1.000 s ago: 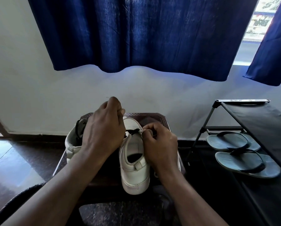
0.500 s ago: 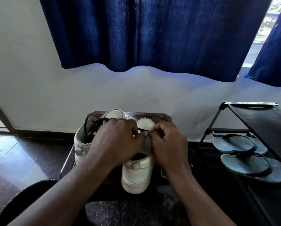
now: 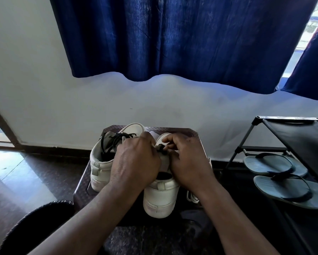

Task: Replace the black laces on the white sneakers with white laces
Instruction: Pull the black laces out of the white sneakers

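Blue curtain (image 3: pixel 173 37) over white wall (image 3: pixel 44 98); black rack (image 3: pixel 298 137) right, holding grey flip-flops (image 3: pixel 261 165).

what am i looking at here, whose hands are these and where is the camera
There is no machine here. A person works with bare hands, and the one picture comes from a camera worn on their head, looking forward and down. Two white sneakers stand on a small dark table. The left hand grips the top of the near sneaker, while the right hand pinches its black lace. The far sneaker has a second black lace in it. What look like white laces lie on the table by the right wrist. A rack with sandals stands to the right.
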`<action>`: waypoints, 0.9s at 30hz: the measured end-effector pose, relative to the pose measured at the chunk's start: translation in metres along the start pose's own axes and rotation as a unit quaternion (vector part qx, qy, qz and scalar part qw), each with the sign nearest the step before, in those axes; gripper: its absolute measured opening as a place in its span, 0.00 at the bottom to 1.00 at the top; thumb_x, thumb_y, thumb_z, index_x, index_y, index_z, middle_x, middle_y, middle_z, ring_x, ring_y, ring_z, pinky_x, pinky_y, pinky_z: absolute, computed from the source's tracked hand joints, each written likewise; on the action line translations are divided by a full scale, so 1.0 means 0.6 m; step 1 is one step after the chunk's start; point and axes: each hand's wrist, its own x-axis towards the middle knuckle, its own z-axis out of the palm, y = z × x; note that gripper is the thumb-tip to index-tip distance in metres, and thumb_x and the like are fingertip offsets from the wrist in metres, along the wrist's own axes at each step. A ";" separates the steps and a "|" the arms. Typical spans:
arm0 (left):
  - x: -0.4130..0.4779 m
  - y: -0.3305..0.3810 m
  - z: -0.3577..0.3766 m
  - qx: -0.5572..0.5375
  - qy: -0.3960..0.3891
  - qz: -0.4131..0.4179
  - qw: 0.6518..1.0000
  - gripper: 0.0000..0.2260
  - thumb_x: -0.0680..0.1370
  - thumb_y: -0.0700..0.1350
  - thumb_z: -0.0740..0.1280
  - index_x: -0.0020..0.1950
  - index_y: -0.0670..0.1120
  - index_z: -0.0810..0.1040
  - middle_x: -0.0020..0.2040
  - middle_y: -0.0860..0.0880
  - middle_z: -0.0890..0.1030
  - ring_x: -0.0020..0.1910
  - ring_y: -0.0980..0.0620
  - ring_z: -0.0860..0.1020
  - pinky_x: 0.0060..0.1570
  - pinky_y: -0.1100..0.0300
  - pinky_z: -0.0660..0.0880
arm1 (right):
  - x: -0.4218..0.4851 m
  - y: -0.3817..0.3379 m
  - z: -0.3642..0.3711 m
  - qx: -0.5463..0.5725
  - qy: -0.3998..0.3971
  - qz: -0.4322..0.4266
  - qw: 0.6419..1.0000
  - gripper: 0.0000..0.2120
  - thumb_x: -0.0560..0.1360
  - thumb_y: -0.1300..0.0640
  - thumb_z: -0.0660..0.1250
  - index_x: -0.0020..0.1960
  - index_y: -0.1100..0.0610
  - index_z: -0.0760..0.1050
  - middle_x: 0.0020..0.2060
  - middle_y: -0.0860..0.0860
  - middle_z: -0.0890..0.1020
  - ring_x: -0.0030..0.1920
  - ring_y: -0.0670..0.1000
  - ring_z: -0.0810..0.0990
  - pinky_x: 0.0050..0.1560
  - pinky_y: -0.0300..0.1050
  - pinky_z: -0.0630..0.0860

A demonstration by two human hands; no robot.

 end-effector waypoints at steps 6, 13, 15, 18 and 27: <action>-0.002 0.002 0.002 -0.005 0.007 -0.007 1.000 0.09 0.79 0.45 0.63 0.55 0.51 0.81 0.46 0.46 0.85 0.49 0.41 0.80 0.46 0.51 0.71 | 0.004 0.005 0.003 -0.014 0.030 -0.011 0.999 0.05 0.71 0.47 0.72 0.46 0.45 0.83 0.41 0.40 0.82 0.50 0.53 0.78 0.53 0.51 0.76; -0.023 0.000 -0.004 -0.023 0.042 -0.012 0.999 0.08 0.80 0.48 0.64 0.51 0.50 0.83 0.42 0.45 0.85 0.45 0.40 0.81 0.42 0.54 0.64 | -0.015 0.003 0.019 0.049 0.209 0.004 0.977 0.02 0.74 0.53 0.69 0.42 0.49 0.79 0.43 0.44 0.81 0.49 0.53 0.78 0.50 0.49 0.75; -0.027 0.000 -0.004 -0.019 0.040 -0.014 0.999 0.08 0.81 0.48 0.64 0.50 0.50 0.82 0.40 0.46 0.85 0.44 0.40 0.81 0.42 0.52 0.67 | -0.020 -0.002 0.025 0.125 0.282 0.068 0.949 0.03 0.75 0.53 0.68 0.42 0.50 0.79 0.42 0.45 0.80 0.46 0.51 0.78 0.50 0.51 0.76; -0.028 -0.002 0.000 -0.020 0.046 -0.025 0.998 0.08 0.81 0.49 0.64 0.51 0.49 0.83 0.41 0.46 0.85 0.44 0.40 0.81 0.45 0.51 0.70 | -0.018 -0.015 0.023 0.253 0.283 0.167 0.910 0.07 0.74 0.52 0.67 0.39 0.52 0.78 0.37 0.46 0.79 0.41 0.46 0.76 0.49 0.53 0.75; -0.022 0.001 0.003 -0.020 0.050 -0.009 0.999 0.06 0.80 0.51 0.68 0.52 0.52 0.82 0.41 0.46 0.85 0.45 0.40 0.81 0.41 0.53 0.63 | 0.011 -0.002 -0.011 0.065 0.086 0.079 0.991 0.05 0.68 0.42 0.67 0.43 0.39 0.79 0.49 0.39 0.83 0.58 0.50 0.78 0.61 0.50 0.76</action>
